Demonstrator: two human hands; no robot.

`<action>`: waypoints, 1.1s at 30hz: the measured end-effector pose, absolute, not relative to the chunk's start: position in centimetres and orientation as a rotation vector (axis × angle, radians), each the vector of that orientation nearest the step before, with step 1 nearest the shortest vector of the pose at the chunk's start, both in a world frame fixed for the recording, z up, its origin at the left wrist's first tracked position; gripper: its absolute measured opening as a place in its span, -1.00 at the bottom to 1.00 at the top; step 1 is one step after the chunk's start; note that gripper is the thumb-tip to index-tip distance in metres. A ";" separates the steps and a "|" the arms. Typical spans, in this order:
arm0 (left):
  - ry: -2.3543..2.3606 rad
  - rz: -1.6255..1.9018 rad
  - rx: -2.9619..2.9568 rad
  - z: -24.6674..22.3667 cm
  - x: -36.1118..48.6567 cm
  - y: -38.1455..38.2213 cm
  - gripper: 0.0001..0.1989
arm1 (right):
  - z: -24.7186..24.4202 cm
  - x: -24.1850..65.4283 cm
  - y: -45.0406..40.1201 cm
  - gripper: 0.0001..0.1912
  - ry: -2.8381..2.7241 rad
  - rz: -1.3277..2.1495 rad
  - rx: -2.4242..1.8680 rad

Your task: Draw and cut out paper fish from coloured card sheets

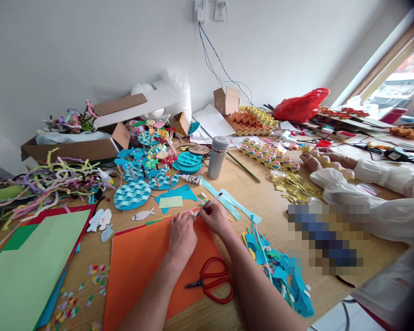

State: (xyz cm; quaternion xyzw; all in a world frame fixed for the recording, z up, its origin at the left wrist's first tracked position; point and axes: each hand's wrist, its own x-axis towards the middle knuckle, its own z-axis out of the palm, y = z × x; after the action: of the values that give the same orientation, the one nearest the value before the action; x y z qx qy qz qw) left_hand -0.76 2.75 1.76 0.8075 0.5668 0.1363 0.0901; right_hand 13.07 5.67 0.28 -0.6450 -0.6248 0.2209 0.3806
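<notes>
My right hand [218,220] is closed round a slim pen [214,200], whose dark end points up and to the right. My left hand [183,234] rests at the top edge of an orange paper sheet [138,266], fingers curled together. Between the two hands shows a small white paper piece [195,212], mostly hidden by the fingers. Red-handled scissors [212,280] lie on the sheet between my forearms. Left of my left hand lies a white paper fish [143,214] with drawn marks. Several more pale fish cutouts [105,218] sit beside the green paper [37,262].
A grey thermos [218,158] stands behind my hands, near a small glue bottle [192,179]. Blue wavy paper discs [132,195] are at the left. Blue scraps [283,271] lie right of my right arm. Another person's white-sleeved arms [362,197] reach in from the right.
</notes>
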 end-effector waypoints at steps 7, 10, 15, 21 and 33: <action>1.672 0.423 2.395 1.7 -0.8 2.7 -0.63 | -0.1 12.9 5.6 -0.76 -1.611 0.558 -1.659; 1.673 0.427 2.391 1.7 -0.8 2.8 -0.62 | -0.2 12.8 5.6 -0.75 -1.618 0.540 -1.663; 1.666 0.426 2.391 1.9 -0.9 2.7 -0.63 | -0.1 12.7 5.6 -0.77 -1.644 0.526 -1.653; 1.666 0.411 2.389 2.0 -0.9 2.7 -0.63 | -0.1 12.7 5.5 -0.79 -1.662 0.522 -1.643; 1.678 0.391 2.393 1.9 -0.9 2.6 -0.62 | 0.0 12.7 5.5 -0.76 -1.682 0.509 -1.643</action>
State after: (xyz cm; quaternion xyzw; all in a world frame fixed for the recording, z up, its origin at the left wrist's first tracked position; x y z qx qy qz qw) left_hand -0.86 2.59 1.95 0.8078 0.5663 0.1319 0.0964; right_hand 12.72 5.53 0.00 -0.6373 -0.6525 0.1972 0.3595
